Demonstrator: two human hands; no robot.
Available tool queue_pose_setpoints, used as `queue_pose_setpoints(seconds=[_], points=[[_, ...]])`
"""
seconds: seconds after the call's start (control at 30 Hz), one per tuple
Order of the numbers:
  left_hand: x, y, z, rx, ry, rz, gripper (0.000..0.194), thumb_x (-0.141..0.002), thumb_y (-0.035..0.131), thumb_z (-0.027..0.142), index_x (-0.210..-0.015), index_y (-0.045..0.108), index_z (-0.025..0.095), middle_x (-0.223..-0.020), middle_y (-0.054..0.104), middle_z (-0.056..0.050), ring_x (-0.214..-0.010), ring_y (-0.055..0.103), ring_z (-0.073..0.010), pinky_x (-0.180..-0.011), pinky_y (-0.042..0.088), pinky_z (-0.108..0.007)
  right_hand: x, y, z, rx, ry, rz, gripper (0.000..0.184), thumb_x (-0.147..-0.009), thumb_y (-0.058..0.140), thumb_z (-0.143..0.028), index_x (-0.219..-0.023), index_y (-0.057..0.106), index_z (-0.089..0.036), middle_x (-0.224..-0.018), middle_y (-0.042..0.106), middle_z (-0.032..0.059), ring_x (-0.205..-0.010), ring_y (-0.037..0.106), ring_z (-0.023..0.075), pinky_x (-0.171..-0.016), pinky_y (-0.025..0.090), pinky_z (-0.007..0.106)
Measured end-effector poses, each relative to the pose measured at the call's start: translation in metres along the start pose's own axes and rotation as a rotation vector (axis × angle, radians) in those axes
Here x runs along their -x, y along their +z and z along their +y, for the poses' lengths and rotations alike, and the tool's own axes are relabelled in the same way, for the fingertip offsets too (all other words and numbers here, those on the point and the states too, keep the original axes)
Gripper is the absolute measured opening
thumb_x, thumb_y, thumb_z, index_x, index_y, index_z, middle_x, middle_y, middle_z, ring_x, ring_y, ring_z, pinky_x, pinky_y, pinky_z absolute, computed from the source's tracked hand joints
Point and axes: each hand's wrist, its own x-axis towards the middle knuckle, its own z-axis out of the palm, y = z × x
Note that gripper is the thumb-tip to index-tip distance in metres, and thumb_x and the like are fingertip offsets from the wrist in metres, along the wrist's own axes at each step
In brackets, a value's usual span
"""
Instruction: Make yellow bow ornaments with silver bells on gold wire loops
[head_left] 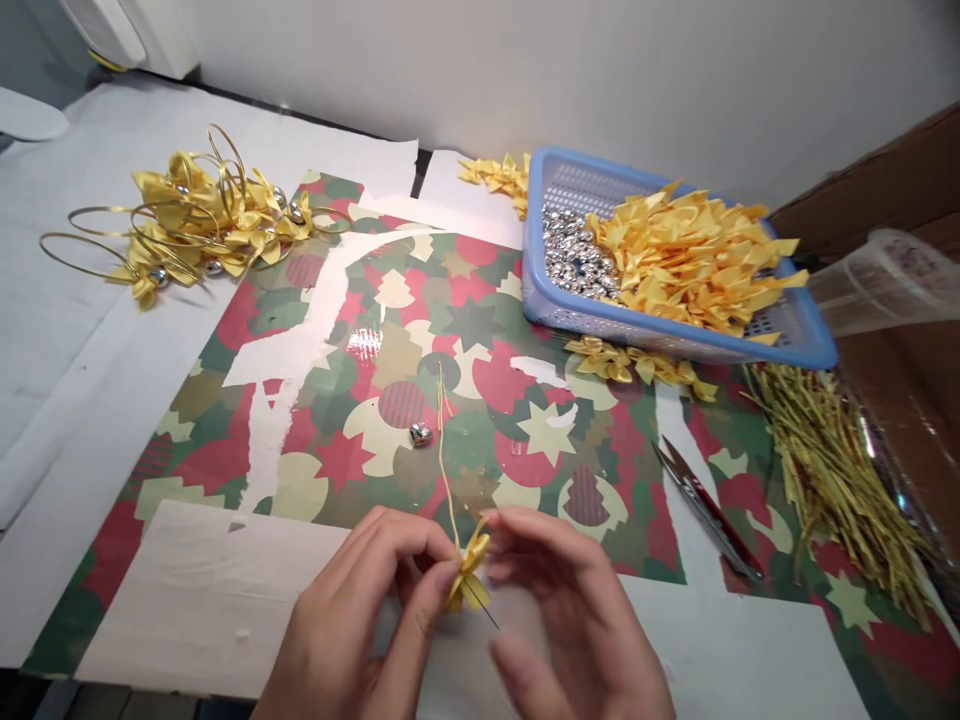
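Between the thumb and index finger of my left hand (382,600) is a small yellow ribbon bow (471,575). A thin needle (487,612) sticks out of the bow towards the lower right. Yellow thread (444,460) runs from the bow up across the patterned paper. My right hand (577,610) curves around the bow's right side, thumb and fingers apart. Its index fingertip is at the bow's upper edge; whether it touches cannot be made out. A silver jingle bell (420,434) lies on the paper just left of the thread.
At the back right, a blue basket (645,335) holds silver bells and many yellow bows. Scissors (705,510) lie to the right, beside gold-green strands (847,480). Gold hoops with bows and bells (202,220) are piled at the back left. Torn Christmas-patterned paper (480,400) covers the table.
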Motion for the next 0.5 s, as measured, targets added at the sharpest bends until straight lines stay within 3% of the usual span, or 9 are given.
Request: queue_pose_setpoints(seconds=[0.1,0.2,0.33,0.5], points=[[-0.001,-0.002,-0.001,0.022,0.020,-0.063,0.016,-0.089,0.050,0.011,-0.083,0.056,0.025,-0.070,0.061,0.006,-0.059,0.059,-0.0094,-0.059,0.048,-0.016,-0.010,-0.006,-0.001,-0.195,0.191,-0.165,0.020,-0.089,0.057,-0.037,-0.101,0.067,-0.024,-0.089,0.068,0.0059,-0.077,0.065,0.0176,-0.068,0.055,0.027],[-0.002,-0.003,-0.002,0.060,0.017,-0.068,0.015,-0.089,0.050,0.012,-0.082,0.055,0.025,-0.070,0.060,0.006,-0.058,0.057,-0.0085,-0.058,0.047,-0.015,-0.021,-0.011,0.002,-0.304,0.275,-0.299,0.012,-0.084,0.065,-0.035,-0.082,0.069,-0.023,-0.080,0.066,0.0022,-0.077,0.065,0.0160,-0.072,0.055,0.025],[-0.002,-0.002,-0.001,0.080,0.008,-0.048,0.016,-0.089,0.049,0.013,-0.081,0.057,0.025,-0.071,0.059,0.006,-0.060,0.056,-0.0086,-0.058,0.045,-0.015,-0.027,-0.015,0.010,-0.292,0.213,-0.402,0.002,-0.083,0.067,-0.023,-0.085,0.068,-0.025,-0.082,0.067,0.0008,-0.080,0.066,0.0145,-0.074,0.056,0.024],[-0.002,-0.002,-0.001,0.090,-0.031,-0.081,0.016,-0.090,0.046,0.015,-0.081,0.056,0.024,-0.071,0.058,0.004,-0.061,0.055,-0.0107,-0.058,0.045,-0.017,-0.021,-0.014,0.016,-0.209,0.094,-0.344,0.005,-0.085,0.064,-0.019,-0.084,0.066,-0.023,-0.080,0.067,0.0024,-0.079,0.066,0.0147,-0.072,0.056,0.023]])
